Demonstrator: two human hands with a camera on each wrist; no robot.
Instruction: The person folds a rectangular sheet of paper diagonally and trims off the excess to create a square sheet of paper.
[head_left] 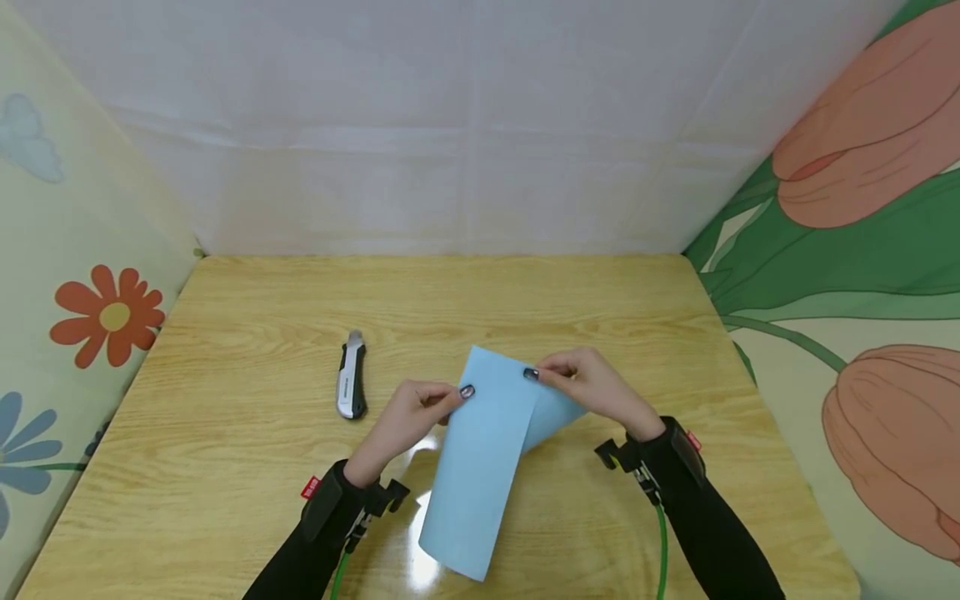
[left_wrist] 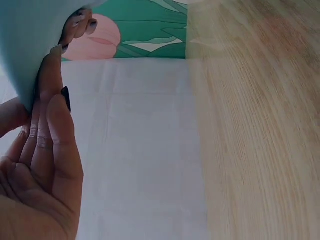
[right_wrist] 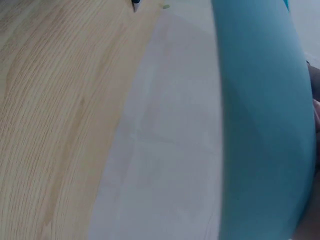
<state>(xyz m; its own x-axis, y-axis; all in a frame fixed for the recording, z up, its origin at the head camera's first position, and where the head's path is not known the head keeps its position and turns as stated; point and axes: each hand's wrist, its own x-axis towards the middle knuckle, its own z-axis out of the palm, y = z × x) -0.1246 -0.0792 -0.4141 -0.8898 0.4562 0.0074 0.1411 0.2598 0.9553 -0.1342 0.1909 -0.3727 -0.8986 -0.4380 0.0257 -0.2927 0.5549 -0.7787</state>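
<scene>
With left fingers and right fingers pinched closed, gripped the blue sheet at either side of its far end, with long axis slanting bodyward.

The paper looks matt, the wooden tabletop glossy.

Cutter left, paper right, seemingly above table

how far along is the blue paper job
Done: the blue paper appears bent over, a section showing behind its right side. In hand: both hands pinch its upper part. Left: it isn't lying flat, so flattening it probably remains; the utility knife lies aside.
</scene>
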